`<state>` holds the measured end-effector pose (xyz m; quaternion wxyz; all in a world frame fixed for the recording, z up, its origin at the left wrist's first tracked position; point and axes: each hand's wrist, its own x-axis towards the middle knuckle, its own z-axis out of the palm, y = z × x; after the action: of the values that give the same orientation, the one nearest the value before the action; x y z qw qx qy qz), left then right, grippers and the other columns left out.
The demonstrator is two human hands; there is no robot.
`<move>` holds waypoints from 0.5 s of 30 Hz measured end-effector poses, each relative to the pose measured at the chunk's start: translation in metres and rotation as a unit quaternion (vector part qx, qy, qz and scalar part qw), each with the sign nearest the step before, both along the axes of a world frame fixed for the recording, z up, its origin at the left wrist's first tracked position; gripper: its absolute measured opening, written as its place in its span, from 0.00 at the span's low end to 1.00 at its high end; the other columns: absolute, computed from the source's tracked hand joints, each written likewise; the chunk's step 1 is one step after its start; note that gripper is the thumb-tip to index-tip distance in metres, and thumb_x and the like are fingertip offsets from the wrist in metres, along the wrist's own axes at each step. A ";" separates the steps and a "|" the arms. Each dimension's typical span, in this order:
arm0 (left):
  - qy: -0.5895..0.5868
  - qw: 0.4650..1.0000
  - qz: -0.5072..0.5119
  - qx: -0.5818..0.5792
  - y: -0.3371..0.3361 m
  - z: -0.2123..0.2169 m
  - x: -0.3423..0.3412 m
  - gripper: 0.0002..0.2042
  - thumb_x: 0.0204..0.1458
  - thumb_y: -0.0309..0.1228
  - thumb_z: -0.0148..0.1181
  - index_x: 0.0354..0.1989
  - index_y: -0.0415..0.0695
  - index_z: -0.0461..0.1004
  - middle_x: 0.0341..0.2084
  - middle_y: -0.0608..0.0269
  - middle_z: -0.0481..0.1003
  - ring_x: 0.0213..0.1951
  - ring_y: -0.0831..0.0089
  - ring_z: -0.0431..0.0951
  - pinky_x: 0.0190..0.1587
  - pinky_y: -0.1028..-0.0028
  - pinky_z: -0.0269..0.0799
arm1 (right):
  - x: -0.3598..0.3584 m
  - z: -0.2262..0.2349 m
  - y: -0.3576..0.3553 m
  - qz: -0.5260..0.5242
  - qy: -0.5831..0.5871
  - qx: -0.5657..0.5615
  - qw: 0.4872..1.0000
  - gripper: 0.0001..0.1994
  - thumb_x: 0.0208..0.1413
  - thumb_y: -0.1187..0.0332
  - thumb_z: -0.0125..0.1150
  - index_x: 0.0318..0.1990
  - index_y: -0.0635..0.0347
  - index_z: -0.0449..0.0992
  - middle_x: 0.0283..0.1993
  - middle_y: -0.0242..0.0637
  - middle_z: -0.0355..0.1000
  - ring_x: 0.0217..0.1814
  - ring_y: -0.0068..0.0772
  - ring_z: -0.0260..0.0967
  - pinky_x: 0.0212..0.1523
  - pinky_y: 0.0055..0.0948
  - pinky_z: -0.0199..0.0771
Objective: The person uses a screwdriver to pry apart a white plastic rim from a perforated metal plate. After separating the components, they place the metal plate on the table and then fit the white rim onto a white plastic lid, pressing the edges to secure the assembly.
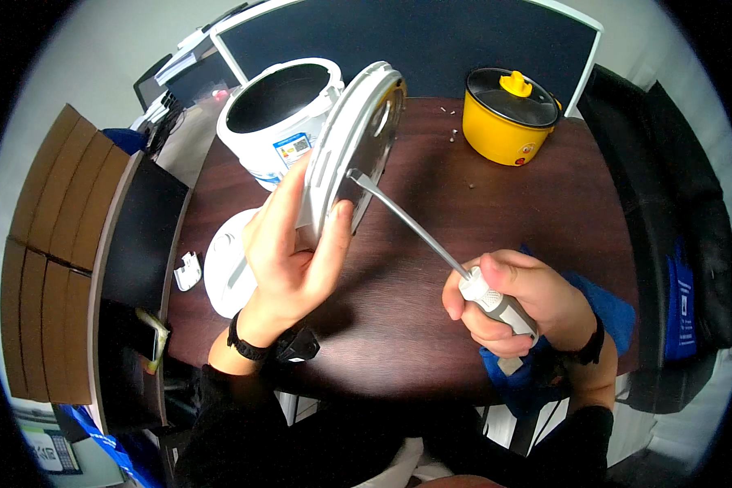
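Observation:
My left hand [297, 252] grips the lower edge of a round white rice cooker lid [333, 154], held up on its side with its metallic inner face turned to the right. In my right hand [520, 297] is a flat-blade screwdriver [415, 224] with a grey and white handle. Its tip reaches the lid's inner face near the rim; I cannot tell how firmly it presses. Behind the lid stands the white rice cooker body [248, 150], open at the top with a dark inside. A round white cover [228, 264] lies on the table, partly behind my left hand.
A yellow electric pot [504, 130] with a dark lid stands at the back right. Small screws [453, 134] lie beside it. A small white plastic piece [188, 272] rests near the left edge. Blue cloth [610, 313] lies under my right forearm. A dark partition [431, 49] borders the brown table [431, 342].

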<state>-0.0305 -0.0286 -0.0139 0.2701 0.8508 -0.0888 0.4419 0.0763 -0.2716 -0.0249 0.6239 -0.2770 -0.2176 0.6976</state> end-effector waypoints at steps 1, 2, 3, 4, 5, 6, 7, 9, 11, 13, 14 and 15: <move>-0.016 1.000 -0.006 0.017 0.002 -0.001 0.001 0.23 0.51 0.22 0.61 0.57 0.29 0.66 0.41 0.41 0.78 0.40 0.59 0.82 0.42 0.70 0.75 | 0.001 0.001 0.000 -0.009 -0.019 -0.010 1.000 0.24 0.70 0.52 0.37 0.44 0.67 0.68 0.17 0.31 0.62 0.12 0.18 0.56 0.15 0.17 0.56; -0.004 1.000 -0.002 0.015 0.002 0.001 0.000 0.23 0.51 0.22 0.61 0.57 0.29 0.66 0.40 0.41 0.78 0.40 0.60 0.82 0.42 0.71 0.75 | 0.001 0.003 0.000 -0.019 -0.039 -0.020 0.999 0.23 0.70 0.52 0.37 0.44 0.67 0.69 0.17 0.31 0.63 0.12 0.17 0.56 0.15 0.16 0.56; 0.008 1.000 0.002 0.014 0.001 0.004 -0.001 0.23 0.51 0.22 0.61 0.56 0.29 0.67 0.40 0.42 0.78 0.41 0.60 0.82 0.42 0.71 0.75 | 0.001 0.005 0.000 -0.029 -0.058 -0.029 0.997 0.23 0.70 0.52 0.37 0.43 0.67 0.69 0.18 0.30 0.63 0.12 0.17 0.56 0.15 0.16 0.56; 0.019 1.000 0.005 0.012 0.000 0.005 -0.001 0.23 0.51 0.22 0.61 0.56 0.30 0.67 0.40 0.42 0.78 0.41 0.60 0.82 0.42 0.71 0.75 | 0.002 0.008 0.000 -0.042 -0.121 -0.037 0.991 0.22 0.70 0.53 0.37 0.43 0.67 0.69 0.18 0.30 0.64 0.12 0.17 0.56 0.15 0.16 0.56; 0.011 1.000 -0.009 0.005 0.002 0.003 0.002 0.23 0.51 0.22 0.61 0.56 0.31 0.67 0.40 0.43 0.78 0.41 0.61 0.82 0.42 0.71 0.75 | 0.002 0.012 0.000 -0.055 -0.183 -0.045 0.981 0.22 0.70 0.54 0.37 0.43 0.67 0.69 0.18 0.30 0.64 0.12 0.17 0.56 0.15 0.16 0.56; 0.014 1.000 -0.007 0.005 0.001 0.003 0.001 0.23 0.51 0.22 0.61 0.56 0.31 0.67 0.40 0.43 0.78 0.41 0.62 0.82 0.42 0.71 0.74 | 0.003 0.015 0.000 -0.068 -0.245 -0.052 0.966 0.21 0.70 0.54 0.37 0.43 0.67 0.69 0.18 0.30 0.65 0.12 0.16 0.57 0.15 0.16 0.57; 0.017 1.000 -0.008 0.006 0.001 0.003 0.002 0.22 0.51 0.22 0.60 0.56 0.31 0.67 0.40 0.43 0.78 0.41 0.62 0.82 0.42 0.71 0.74 | 0.000 0.016 -0.001 -0.091 -0.293 -0.060 0.950 0.19 0.70 0.57 0.39 0.43 0.66 0.70 0.17 0.29 0.65 0.13 0.15 0.58 0.16 0.17 0.57; 0.018 1.000 -0.020 -0.004 0.000 0.002 0.004 0.22 0.51 0.22 0.60 0.56 0.31 0.67 0.40 0.44 0.78 0.40 0.62 0.82 0.42 0.71 0.74 | -0.002 0.015 -0.002 -0.128 -0.405 -0.053 0.904 0.18 0.70 0.58 0.40 0.43 0.66 0.70 0.17 0.28 0.65 0.14 0.15 0.58 0.16 0.17 0.57; 0.023 0.999 -0.021 -0.006 0.000 0.002 0.004 0.22 0.51 0.22 0.60 0.56 0.31 0.67 0.40 0.43 0.78 0.41 0.62 0.82 0.42 0.71 0.74 | -0.005 0.016 -0.003 -0.152 -0.478 -0.056 0.863 0.17 0.70 0.59 0.41 0.42 0.65 0.70 0.17 0.28 0.65 0.14 0.15 0.59 0.17 0.17 0.57; 0.029 0.999 -0.023 -0.012 0.000 0.002 0.003 0.23 0.51 0.22 0.60 0.56 0.31 0.67 0.40 0.43 0.78 0.41 0.61 0.82 0.42 0.71 0.74 | -0.008 0.021 -0.003 -0.164 -0.515 -0.070 0.838 0.17 0.70 0.59 0.42 0.42 0.66 0.70 0.18 0.28 0.65 0.15 0.15 0.59 0.17 0.17 0.57; 0.033 0.999 -0.023 -0.016 0.000 0.001 0.003 0.23 0.51 0.22 0.60 0.56 0.31 0.67 0.40 0.43 0.78 0.41 0.61 0.82 0.42 0.71 0.74 | -0.006 0.020 -0.004 -0.142 -0.476 -0.055 0.866 0.18 0.71 0.59 0.39 0.43 0.66 0.70 0.19 0.29 0.66 0.14 0.15 0.60 0.17 0.17 0.59; 0.037 0.999 -0.023 -0.020 -0.001 0.001 0.002 0.23 0.51 0.22 0.60 0.56 0.31 0.67 0.40 0.43 0.78 0.41 0.61 0.82 0.42 0.71 0.75 | -0.003 0.017 -0.005 -0.118 -0.436 -0.041 0.891 0.19 0.71 0.59 0.36 0.43 0.66 0.70 0.19 0.30 0.68 0.14 0.16 0.61 0.16 0.17 0.61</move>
<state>-0.0281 -0.0292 -0.0129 0.3006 0.8588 -0.0892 0.4052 0.0734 -0.2762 -0.0080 0.5325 -0.6021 -0.4044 0.4365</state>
